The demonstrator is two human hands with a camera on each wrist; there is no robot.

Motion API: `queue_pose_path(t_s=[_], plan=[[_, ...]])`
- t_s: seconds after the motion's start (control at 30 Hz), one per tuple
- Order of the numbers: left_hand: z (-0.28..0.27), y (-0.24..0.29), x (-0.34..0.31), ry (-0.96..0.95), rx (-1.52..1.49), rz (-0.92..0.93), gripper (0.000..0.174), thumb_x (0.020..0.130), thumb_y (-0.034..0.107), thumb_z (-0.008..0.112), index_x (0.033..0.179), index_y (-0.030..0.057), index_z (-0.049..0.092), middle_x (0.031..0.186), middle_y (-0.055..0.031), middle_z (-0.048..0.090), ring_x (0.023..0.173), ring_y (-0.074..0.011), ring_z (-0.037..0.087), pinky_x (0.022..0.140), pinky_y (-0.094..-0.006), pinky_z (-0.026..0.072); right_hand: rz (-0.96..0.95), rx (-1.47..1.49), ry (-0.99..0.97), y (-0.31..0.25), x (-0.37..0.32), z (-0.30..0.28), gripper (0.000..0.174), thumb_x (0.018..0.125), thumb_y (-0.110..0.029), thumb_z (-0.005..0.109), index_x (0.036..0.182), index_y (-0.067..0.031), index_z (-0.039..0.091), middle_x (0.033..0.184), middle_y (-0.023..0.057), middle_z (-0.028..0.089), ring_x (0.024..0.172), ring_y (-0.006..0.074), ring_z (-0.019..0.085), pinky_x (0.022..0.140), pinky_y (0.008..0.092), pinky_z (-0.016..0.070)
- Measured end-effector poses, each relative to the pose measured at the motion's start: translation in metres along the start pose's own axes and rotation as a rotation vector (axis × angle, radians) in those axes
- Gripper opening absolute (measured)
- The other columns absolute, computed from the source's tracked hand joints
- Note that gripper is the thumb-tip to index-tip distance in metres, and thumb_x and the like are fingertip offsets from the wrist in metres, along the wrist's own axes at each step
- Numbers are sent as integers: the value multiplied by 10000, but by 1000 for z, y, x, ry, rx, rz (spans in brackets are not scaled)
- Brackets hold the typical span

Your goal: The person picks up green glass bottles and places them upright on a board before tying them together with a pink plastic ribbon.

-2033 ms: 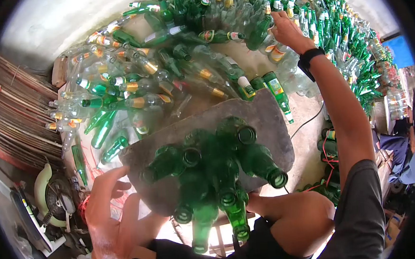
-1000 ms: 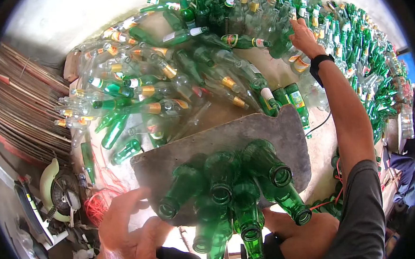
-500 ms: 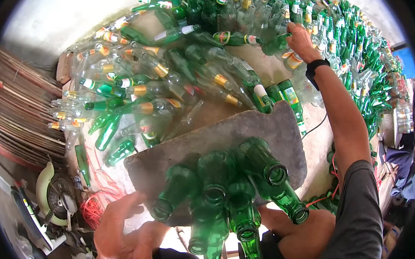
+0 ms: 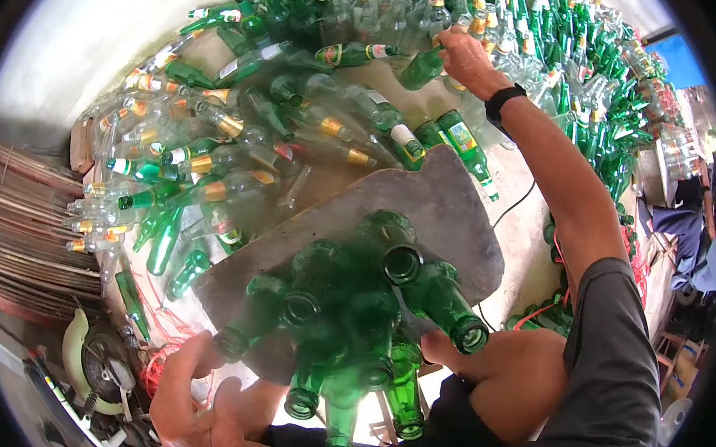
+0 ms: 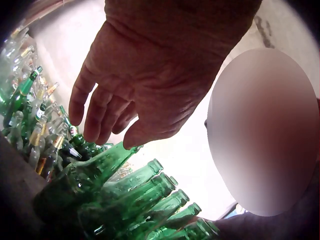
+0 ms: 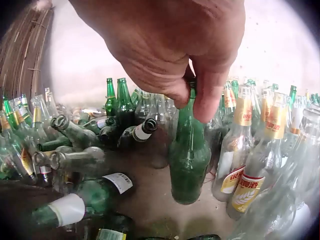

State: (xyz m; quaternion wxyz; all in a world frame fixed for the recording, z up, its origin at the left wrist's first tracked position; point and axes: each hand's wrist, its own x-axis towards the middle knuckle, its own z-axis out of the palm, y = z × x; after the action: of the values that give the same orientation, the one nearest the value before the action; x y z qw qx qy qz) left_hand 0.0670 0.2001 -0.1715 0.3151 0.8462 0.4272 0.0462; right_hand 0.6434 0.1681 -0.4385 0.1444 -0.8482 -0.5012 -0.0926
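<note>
With thumb and fingers, my right hand (image 4: 471, 59) pinches the neck of a plain green glass bottle (image 6: 189, 170), which hangs base down amid the bottles at the back. No label shows on it. My left hand (image 4: 196, 409) hangs loosely, fingers slightly bent and holding nothing, left of a dark board (image 4: 447, 206) over my lap. Several green bottles (image 4: 454, 312) stand on that board, fanned out by the lens. In the left wrist view, the thumb overlaps the mouth of the nearest of these bottles (image 5: 107, 162).
Clear and green bottles (image 4: 231, 161) lie in a heap ahead on the left. Upright bottles (image 4: 561, 63) crowd the back and right, some with gold neck labels. A stack of thin strips (image 4: 30, 219), red string (image 4: 158, 367) and a wheeled machine part (image 4: 95, 354) are at left.
The head view has swung a little. The right hand, gripping the green bottle's neck throughout, has brought it slightly nearer and away from the upright bottles. The left hand stays beside the board.
</note>
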Motion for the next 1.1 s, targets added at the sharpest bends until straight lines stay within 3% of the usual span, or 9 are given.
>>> queue_pose_path(t_s=[0.07, 0.27, 0.33, 0.4, 0.57, 0.67, 0.7, 0.93, 1.1], plan=[[3, -2, -3, 16, -26, -38, 463, 871, 16, 662, 1327, -31, 598, 1128, -137, 672, 992, -221, 645, 916, -353, 508, -95, 28, 44, 1, -8, -3, 206, 844, -42, 679, 1046, -26, 638, 1072, 238, 628, 994, 464, 639, 852, 529, 537], [6, 20, -5, 9, 34, -80, 463, 904, 4, 650, 1361, -31, 584, 1104, -131, 682, 982, -194, 646, 894, -322, 512, -182, -2, 137, 5, -29, -55, 189, 860, -101, 699, 1035, -43, 658, 996, 200, 664, 942, 417, 665, 810, 496, 547], [5, 14, -12, 8, 90, 97, 453, 927, 15, 642, 1374, -21, 581, 1130, -127, 694, 974, -183, 645, 872, -309, 515, -185, 58, 204, -11, -45, -92, 229, 873, -112, 710, 1092, -53, 675, 1017, 178, 675, 937, 402, 672, 817, 468, 550], [4, 15, -12, 46, -36, -28, 454, 932, 25, 644, 1381, -6, 581, 1154, -126, 707, 972, -181, 646, 858, -306, 517, -174, 49, 208, -12, -57, -123, 249, 889, -132, 723, 1125, -60, 689, 1029, 159, 685, 937, 388, 677, 828, 444, 553], [-1, 8, -14, 56, -113, 18, 442, 955, 79, 642, 1390, 20, 589, 1186, -110, 710, 1034, -166, 632, 881, -334, 509, -205, 52, 280, -46, -101, -211, 242, 899, -148, 751, 1115, -50, 697, 995, 147, 680, 812, 326, 688, 725, 394, 558], [2, -6, -15, 106, -166, 124, 427, 926, 76, 665, 1347, 28, 622, 1156, -133, 722, 984, -218, 663, 869, -356, 510, -118, 93, 200, -83, -134, -271, 232, 881, -108, 738, 1096, -30, 695, 1002, 174, 670, 763, 324, 669, 686, 403, 544], [1, -7, -17, 81, -146, 117, 443, 952, 79, 650, 1390, 40, 596, 1187, -109, 712, 999, -166, 633, 864, -330, 512, -110, 97, 188, -90, -144, -285, 233, 885, -105, 744, 1099, -27, 698, 974, 158, 665, 722, 289, 651, 664, 374, 531], [3, -16, -19, 141, -190, 238, 408, 921, 89, 677, 1317, 3, 623, 1104, -180, 730, 866, -217, 675, 785, -340, 542, -7, 230, -12, -145, -218, -345, 241, 870, -40, 750, 1101, -2, 692, 931, 99, 654, 663, 166, 600, 618, 297, 490], [2, -17, -19, 150, -176, 244, 409, 911, 100, 683, 1303, -4, 627, 1104, -190, 733, 866, -244, 686, 774, -371, 555, -1, 361, -159, -177, -253, -348, 220, 820, 3, 761, 1024, 10, 677, 865, 114, 606, 658, 201, 593, 601, 318, 480]])
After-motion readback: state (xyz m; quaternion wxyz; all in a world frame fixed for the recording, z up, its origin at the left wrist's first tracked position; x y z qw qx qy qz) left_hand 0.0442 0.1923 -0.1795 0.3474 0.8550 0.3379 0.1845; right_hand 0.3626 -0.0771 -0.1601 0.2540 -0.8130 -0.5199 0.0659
